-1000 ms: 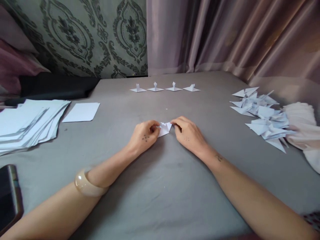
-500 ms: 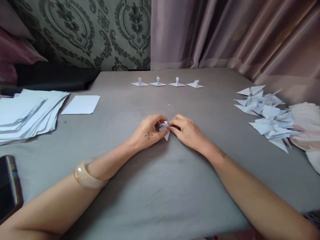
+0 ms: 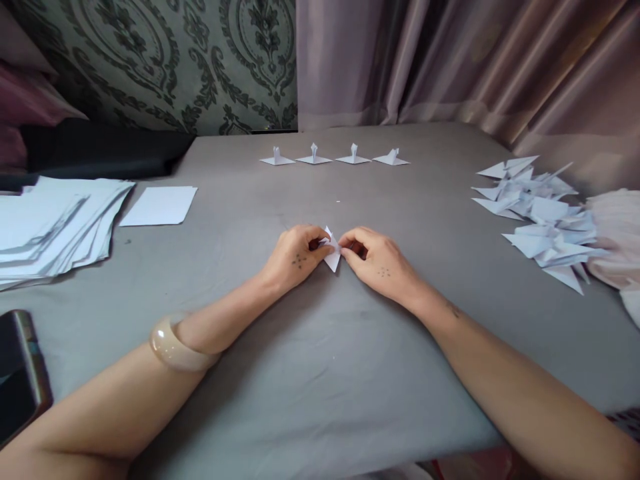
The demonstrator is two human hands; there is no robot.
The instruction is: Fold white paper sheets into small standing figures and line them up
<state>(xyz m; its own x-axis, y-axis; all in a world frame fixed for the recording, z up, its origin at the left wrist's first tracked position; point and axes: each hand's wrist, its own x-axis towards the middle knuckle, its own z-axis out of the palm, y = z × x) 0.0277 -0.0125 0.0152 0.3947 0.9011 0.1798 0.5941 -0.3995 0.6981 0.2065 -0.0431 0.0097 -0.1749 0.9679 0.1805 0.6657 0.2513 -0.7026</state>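
Note:
Between my hands, just above the grey cloth, is a small folded paper with pointed white ends, much like the folded cranes at the back. My left hand pinches it between thumb and fingers from the left. On the other side, my right hand has its thumb and forefinger together at the paper's right edge. The fingertips cover part of the folds, so the paper's full shape is hidden. A pale bangle circles my left forearm.
Several folded paper cranes stand in a row at the back. More folded cranes lie heaped at the right beside pale fabric. Left are a stack of white sheets, a smaller paper pile and a phone.
The folded paper has turned, and its lower point now shows wider below my left thumb. My right hand has shifted slightly right, to the paper's edge. The view has tilted a little.

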